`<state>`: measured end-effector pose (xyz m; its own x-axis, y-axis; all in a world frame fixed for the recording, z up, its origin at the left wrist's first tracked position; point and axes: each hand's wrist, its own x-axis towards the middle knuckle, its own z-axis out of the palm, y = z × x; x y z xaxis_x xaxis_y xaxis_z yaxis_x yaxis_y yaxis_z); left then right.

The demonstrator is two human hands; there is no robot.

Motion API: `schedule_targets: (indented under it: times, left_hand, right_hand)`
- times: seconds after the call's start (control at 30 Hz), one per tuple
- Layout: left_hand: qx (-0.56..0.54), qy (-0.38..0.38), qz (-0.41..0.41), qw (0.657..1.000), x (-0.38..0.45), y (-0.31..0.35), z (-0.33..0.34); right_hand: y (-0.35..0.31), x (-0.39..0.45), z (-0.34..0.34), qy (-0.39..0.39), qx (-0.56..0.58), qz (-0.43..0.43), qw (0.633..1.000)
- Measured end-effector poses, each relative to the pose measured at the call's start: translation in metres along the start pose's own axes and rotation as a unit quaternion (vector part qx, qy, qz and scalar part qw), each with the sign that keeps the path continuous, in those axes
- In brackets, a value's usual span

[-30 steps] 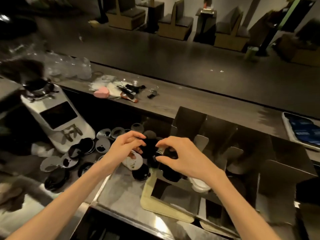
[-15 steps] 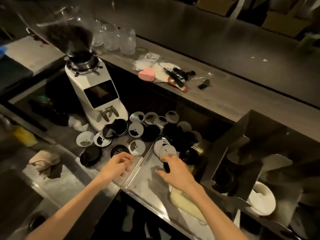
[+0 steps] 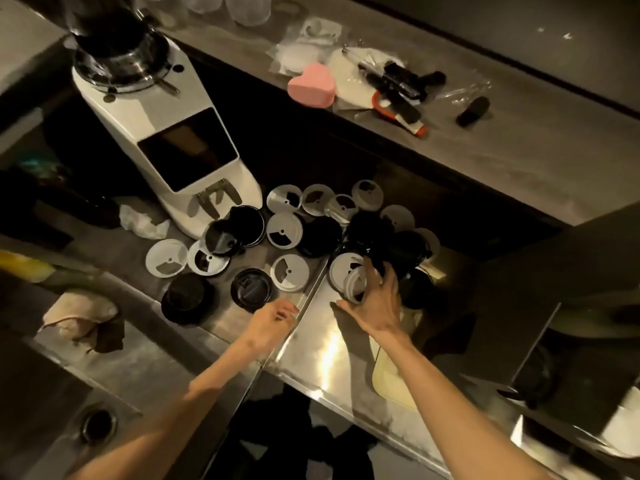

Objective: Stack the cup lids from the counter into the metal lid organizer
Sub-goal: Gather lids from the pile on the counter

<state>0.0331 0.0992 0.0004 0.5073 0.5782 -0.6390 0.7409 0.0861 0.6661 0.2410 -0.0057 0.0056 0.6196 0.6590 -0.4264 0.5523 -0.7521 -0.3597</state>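
Note:
Several white and black cup lids lie scattered on the steel counter [image 3: 214,327] in front of the grinder. My right hand [image 3: 375,299] grips a white lid [image 3: 354,284], tilted up on its edge, at the near side of a pile of black lids [image 3: 398,249]. My left hand [image 3: 273,322] hovers with loosely curled fingers and holds nothing, just below a black lid [image 3: 251,285] and a white lid [image 3: 290,273]. The metal lid organizer [image 3: 554,299] stands at the right, its dark wall facing me; its slots are mostly out of view.
A white coffee grinder [image 3: 166,133] stands behind the lids at the left. A crumpled cloth [image 3: 81,313] lies near a sink drain [image 3: 98,424]. On the raised shelf are a pink heart-shaped box [image 3: 311,85], plastic bags and small black tools [image 3: 401,81].
The view has swung left and down from the organizer to the lid pile. Both hands left the organizer; my right hand has picked a white lid up on edge.

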Motion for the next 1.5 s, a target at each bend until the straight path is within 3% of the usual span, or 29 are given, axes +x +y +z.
schedule_targets:
  times: [0.17,0.37,0.5,0.67,0.9,0.97,1.07,1.23,1.5]
  left_hand:
    - [-0.008,-0.049,0.021,0.999,0.009,-0.012,0.012]
    - [-0.027,-0.054,0.011,0.998,0.013,-0.020,0.015]
    - [-0.023,-0.058,0.009,0.998,0.016,-0.023,0.015]
    - [-0.032,-0.055,0.008,0.998,0.015,-0.018,0.020]
    - [-0.127,-0.040,-0.030,0.991,0.017,0.006,0.022]
    - [-0.229,-0.041,-0.044,0.972,0.012,0.022,0.016]
    - [-0.383,-0.081,-0.063,0.918,0.003,0.050,0.004]
    - [-0.492,-0.166,-0.054,0.853,-0.013,0.085,-0.015]
    - [-0.515,-0.235,-0.001,0.824,-0.053,0.104,-0.022]
  right_hand:
    - [-0.004,0.015,0.014,-0.003,-0.043,-0.008,0.999]
    - [-0.008,0.021,0.024,0.037,-0.102,-0.015,0.994]
    - [-0.006,0.025,0.023,0.085,-0.083,-0.024,0.993]
    - [-0.004,0.026,0.018,0.084,-0.021,-0.040,0.995]
    - [-0.009,0.015,-0.004,0.109,0.110,-0.024,0.988]
    - [-0.014,0.007,-0.014,0.083,0.236,-0.007,0.968]
    - [-0.025,-0.008,-0.025,-0.024,0.379,0.022,0.925]
    - [-0.038,-0.042,-0.044,-0.112,0.354,-0.058,0.927]
    - [-0.063,-0.100,-0.082,-0.064,0.275,-0.108,0.953]
